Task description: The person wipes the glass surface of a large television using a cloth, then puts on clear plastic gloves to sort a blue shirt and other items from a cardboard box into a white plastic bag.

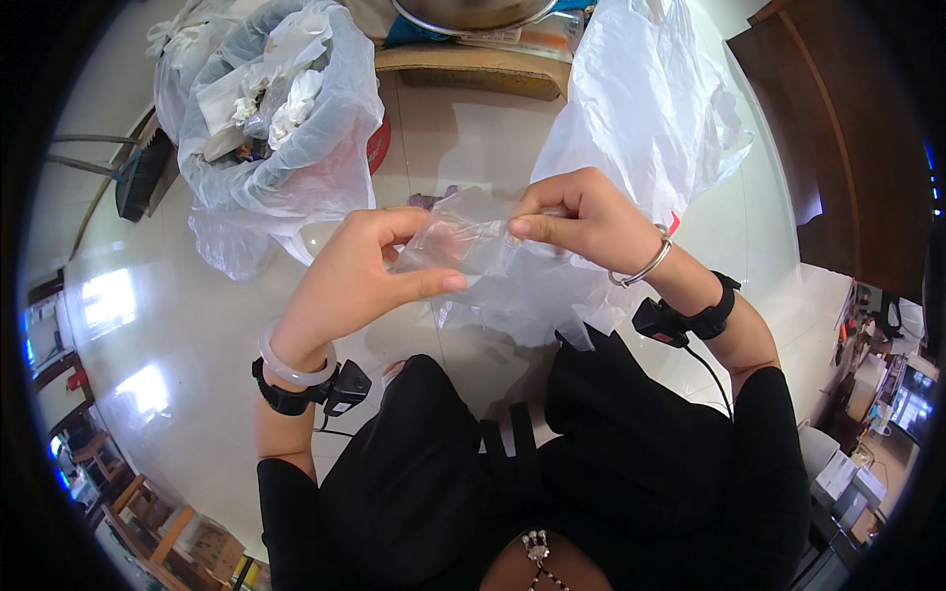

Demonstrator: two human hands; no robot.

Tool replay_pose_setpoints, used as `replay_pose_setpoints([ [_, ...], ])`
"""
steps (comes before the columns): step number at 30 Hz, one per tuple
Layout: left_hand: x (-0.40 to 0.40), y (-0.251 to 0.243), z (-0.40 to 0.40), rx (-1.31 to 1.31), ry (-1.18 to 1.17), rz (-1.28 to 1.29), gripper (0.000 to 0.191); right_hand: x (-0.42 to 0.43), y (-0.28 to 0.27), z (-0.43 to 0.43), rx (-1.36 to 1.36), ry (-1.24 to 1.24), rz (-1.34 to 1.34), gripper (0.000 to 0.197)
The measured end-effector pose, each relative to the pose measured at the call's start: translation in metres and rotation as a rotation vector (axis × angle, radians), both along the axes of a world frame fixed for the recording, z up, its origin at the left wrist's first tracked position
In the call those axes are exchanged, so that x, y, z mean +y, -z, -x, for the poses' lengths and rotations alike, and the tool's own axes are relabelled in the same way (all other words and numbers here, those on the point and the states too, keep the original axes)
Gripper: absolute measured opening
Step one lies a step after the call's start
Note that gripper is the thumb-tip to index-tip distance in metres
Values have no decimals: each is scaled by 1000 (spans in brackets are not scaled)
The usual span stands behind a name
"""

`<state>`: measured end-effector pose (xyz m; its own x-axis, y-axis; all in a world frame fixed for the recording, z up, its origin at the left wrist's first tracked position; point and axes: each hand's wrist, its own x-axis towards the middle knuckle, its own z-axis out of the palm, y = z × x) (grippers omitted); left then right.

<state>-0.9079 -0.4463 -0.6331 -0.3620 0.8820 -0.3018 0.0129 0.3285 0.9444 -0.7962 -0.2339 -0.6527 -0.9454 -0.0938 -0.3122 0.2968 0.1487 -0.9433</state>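
A small clear plastic bag (462,240) spans the space between my hands, over the floor. Its upper right edge is pinched between thumb and fingers of my right hand (584,220). My left hand (369,266) is curved around the bag's left side, thumb apart from the fingers; the fingertips are hidden behind the film, so how firmly they grip is unclear. Below and behind hangs thin, crumpled translucent plastic (525,295). A large white plastic bag (628,103) stands beyond my right hand. Beyond my left hand is a bin lined with a plastic bag (347,140), holding crumpled tissues and wrappers.
A cardboard box (480,63) stands at the top centre, with a metal basin (473,15) above it. A dark broom head (138,181) lies at the left. Dark wooden furniture (835,140) rises at the right. A small purple scrap (429,199) shows behind the clear bag.
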Motion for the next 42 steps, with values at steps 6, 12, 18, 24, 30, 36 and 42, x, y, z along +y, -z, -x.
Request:
replay_pose_setpoints([
  [6, 0, 2, -4, 141, -40, 124, 13, 14, 13, -2, 6, 1, -14, 18],
  [12, -4, 2, -5, 381, -73, -115, 11, 15, 10, 4, -10, -115, -84, 19],
  [18, 5, 2, -11, 276, 8, -65, 14, 19, 6, 0, 1, -74, -96, 21],
  [24, 15, 7, -17, 253, 96, -16, 26, 19, 9, -2, -5, -68, -91, 19],
  [30, 2, 14, -9, 221, -273, -266, 15, 16, -2, 6, 51, -67, -230, 13],
  [36, 5, 20, -6, 41, -135, -48, 12, 16, 5, 2, -99, 125, -279, 13],
  [42, 7, 15, -10, 130, -204, -61, 18, -6, -13, -8, 813, 420, -1009, 24],
])
